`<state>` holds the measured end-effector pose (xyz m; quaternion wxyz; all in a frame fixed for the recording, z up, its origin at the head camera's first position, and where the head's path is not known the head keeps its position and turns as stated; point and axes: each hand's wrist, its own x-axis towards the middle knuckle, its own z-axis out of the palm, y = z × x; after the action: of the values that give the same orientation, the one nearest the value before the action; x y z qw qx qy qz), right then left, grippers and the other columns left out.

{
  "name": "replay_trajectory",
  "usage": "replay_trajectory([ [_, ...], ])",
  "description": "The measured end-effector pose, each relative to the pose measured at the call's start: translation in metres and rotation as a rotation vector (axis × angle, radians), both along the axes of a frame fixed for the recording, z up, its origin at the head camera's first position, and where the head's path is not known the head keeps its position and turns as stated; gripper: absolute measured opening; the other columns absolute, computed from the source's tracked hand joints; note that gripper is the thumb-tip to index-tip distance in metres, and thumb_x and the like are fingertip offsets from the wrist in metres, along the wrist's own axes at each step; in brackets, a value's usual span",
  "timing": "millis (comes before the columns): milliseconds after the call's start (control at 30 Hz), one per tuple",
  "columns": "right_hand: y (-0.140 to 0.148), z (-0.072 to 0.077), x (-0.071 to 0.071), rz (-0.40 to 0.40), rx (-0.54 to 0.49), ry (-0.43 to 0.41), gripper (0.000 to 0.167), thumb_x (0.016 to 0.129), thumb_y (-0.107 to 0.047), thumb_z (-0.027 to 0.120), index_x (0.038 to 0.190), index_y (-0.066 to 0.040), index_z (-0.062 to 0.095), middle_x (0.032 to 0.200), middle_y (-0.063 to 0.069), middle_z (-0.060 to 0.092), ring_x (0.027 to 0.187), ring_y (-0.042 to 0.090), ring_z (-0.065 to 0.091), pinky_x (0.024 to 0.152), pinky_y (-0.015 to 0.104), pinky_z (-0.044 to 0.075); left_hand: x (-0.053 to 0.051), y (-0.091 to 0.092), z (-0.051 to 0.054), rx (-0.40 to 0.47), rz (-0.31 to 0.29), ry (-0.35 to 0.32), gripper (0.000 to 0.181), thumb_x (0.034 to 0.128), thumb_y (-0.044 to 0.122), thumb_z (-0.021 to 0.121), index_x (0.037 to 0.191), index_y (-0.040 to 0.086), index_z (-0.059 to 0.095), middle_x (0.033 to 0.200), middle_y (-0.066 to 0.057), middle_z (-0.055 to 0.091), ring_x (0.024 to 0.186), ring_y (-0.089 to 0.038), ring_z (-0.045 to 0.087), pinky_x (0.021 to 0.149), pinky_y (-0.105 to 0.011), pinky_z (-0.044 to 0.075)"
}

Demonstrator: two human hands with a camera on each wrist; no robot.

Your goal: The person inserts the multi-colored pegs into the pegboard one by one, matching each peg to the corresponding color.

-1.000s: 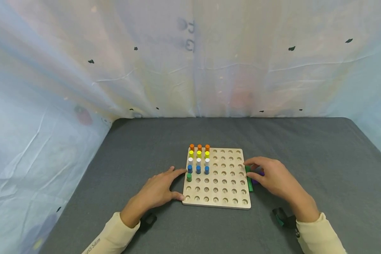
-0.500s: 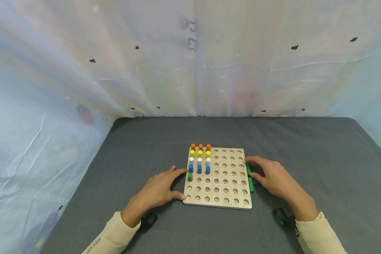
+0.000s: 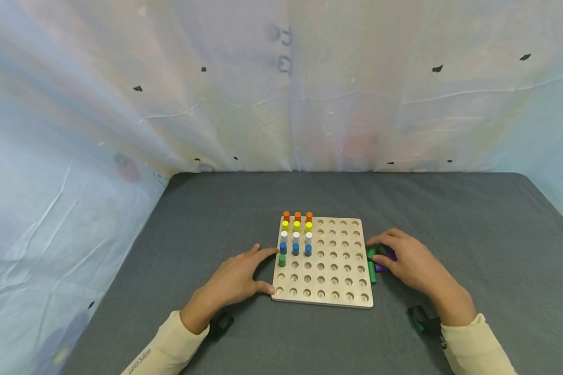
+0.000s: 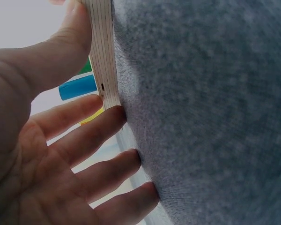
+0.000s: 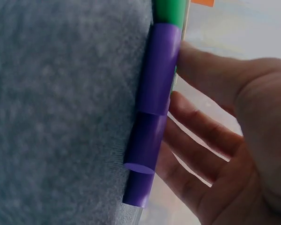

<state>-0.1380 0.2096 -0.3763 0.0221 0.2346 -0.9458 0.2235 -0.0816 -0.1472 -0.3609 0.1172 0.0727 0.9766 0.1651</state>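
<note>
A square wooden pegboard point(image 3: 321, 286) lies on the table. Its left columns hold three orange, three yellow, three white and three blue pegs point(image 3: 295, 249), plus one green peg point(image 3: 282, 260), all upright. My left hand point(image 3: 232, 278) touches the board's left edge with its thumb and index finger; the wrist view shows its fingers point(image 4: 105, 133) fairly straight. Beside the right edge, my right hand point(image 3: 410, 260) pinches a loose green peg point(image 3: 372, 252) between thumb and index finger. Another green peg point(image 3: 372, 273) lies just in front of it. Purple pegs point(image 5: 159, 70) lie by the right fingers.
Dark grey cloth point(image 3: 244, 208) covers the table. A patterned pale curtain point(image 3: 309, 104) hangs behind it and along the left side. Dark wrist straps point(image 3: 424, 320) sit beneath both wrists.
My right hand has drawn slightly right, away from the board's edge, and the upper green peg has shifted with it. The left hand stays at the board's edge.
</note>
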Motion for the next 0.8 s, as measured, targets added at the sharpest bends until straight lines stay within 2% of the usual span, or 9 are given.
replay_trajectory([
  [167, 0.0016, -0.0011, -0.0009, 0.036, -0.002, 0.032, 0.028, 0.089, -0.011, 0.074, 0.117, -0.015, 0.071, 0.124, 0.010, 0.067, 0.116, 0.035, 0.063, 0.095, 0.058, 0.048, -0.0003, 0.0001, -0.0008, 0.000, 0.001, -0.003, 0.085, 0.0742, 0.046, 0.083, 0.149, 0.031, 0.046, 0.156, -0.021, 0.039, 0.137, -0.046, 0.046, 0.105, -0.067, 0.038],
  [433, 0.0032, 0.0013, -0.0020, -0.001, 0.011, 0.006, 0.026, 0.089, -0.016, 0.074, 0.115, -0.014, 0.072, 0.118, 0.010, 0.068, 0.112, 0.035, 0.064, 0.094, 0.057, 0.048, 0.0004, 0.0006, -0.0003, 0.014, 0.000, 0.007, 0.084, 0.0742, 0.044, 0.084, 0.149, 0.030, 0.047, 0.156, -0.022, 0.039, 0.137, -0.047, 0.046, 0.105, -0.066, 0.038],
  [800, 0.0036, -0.0007, -0.0038, 0.054, -0.020, -0.009, 0.022, 0.092, -0.013, 0.071, 0.113, -0.014, 0.074, 0.114, 0.008, 0.073, 0.111, 0.033, 0.066, 0.094, 0.056, 0.049, 0.0007, 0.0001, -0.0016, 0.012, -0.001, 0.012, 0.085, 0.0739, 0.044, 0.084, 0.149, 0.030, 0.047, 0.156, -0.022, 0.039, 0.137, -0.047, 0.046, 0.106, -0.065, 0.038],
])
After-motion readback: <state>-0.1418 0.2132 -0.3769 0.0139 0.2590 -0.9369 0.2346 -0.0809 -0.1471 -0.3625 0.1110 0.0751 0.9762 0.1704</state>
